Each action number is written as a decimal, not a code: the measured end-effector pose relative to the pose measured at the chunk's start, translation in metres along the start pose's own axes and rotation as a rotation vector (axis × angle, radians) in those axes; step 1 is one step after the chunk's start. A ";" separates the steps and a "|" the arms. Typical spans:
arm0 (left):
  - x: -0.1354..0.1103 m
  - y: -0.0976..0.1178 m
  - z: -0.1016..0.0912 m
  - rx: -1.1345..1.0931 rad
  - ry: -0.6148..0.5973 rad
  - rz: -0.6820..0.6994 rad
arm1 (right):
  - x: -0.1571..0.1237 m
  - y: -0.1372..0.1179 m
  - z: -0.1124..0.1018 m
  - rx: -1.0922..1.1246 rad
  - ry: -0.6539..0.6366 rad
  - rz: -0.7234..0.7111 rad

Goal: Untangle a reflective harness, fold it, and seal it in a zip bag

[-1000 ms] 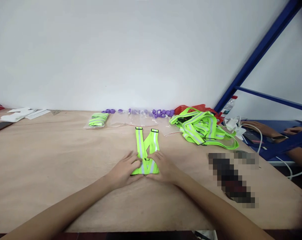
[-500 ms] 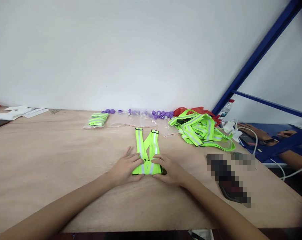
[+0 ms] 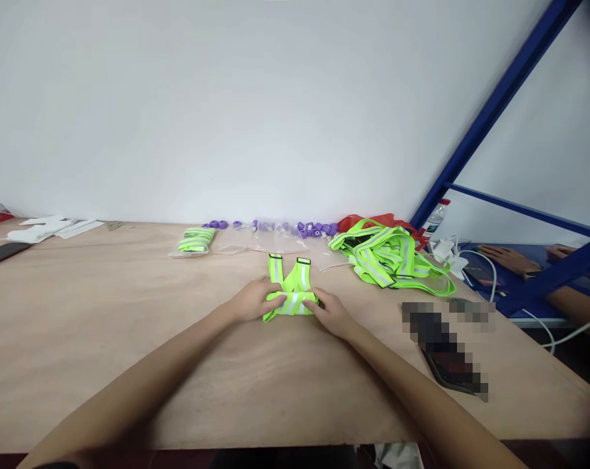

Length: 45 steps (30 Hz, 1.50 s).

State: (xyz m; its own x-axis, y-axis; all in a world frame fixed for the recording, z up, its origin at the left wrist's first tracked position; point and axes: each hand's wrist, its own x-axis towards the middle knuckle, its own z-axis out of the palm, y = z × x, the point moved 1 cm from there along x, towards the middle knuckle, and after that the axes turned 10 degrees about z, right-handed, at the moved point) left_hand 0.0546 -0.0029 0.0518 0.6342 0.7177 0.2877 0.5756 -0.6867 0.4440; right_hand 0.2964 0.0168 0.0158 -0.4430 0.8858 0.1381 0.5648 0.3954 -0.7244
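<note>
A neon-green reflective strap vest (image 3: 291,292) lies on the wooden table (image 3: 128,339) in front of me, its near end folded up over the straps. My left hand (image 3: 252,302) grips the fold's left edge, fingers curled on it. My right hand (image 3: 330,311) pinches the fold's right edge. Two black-tipped strap ends stick out beyond the fold toward the wall.
A heap of the same green vests (image 3: 390,257) lies at right, with red cloth behind. A bagged vest (image 3: 195,240), clear bags (image 3: 275,240) and purple caps (image 3: 314,228) line the wall. A blurred dark object (image 3: 446,345) sits near right. Another person's hands (image 3: 507,257) rest beyond the blue frame (image 3: 490,111).
Both hands have moved away from me and folded the vest's near end over its straps; the vest now looks shorter. The view shifted slightly.
</note>
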 end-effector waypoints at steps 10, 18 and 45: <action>0.014 -0.040 0.016 -0.001 0.053 -0.010 | 0.020 0.011 0.009 -0.107 0.106 0.063; 0.009 -0.034 0.016 -0.046 0.008 -0.032 | 0.011 0.006 0.006 -0.117 0.044 0.072; 0.018 -0.011 0.011 0.058 -0.209 0.085 | 0.047 0.022 -0.016 -0.360 -0.035 -0.014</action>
State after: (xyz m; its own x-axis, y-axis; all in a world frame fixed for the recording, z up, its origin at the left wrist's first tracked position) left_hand 0.0652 0.0159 0.0429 0.7714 0.6212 0.1378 0.5403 -0.7538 0.3740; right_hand 0.2988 0.0704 0.0170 -0.4725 0.8734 0.1181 0.7649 0.4729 -0.4373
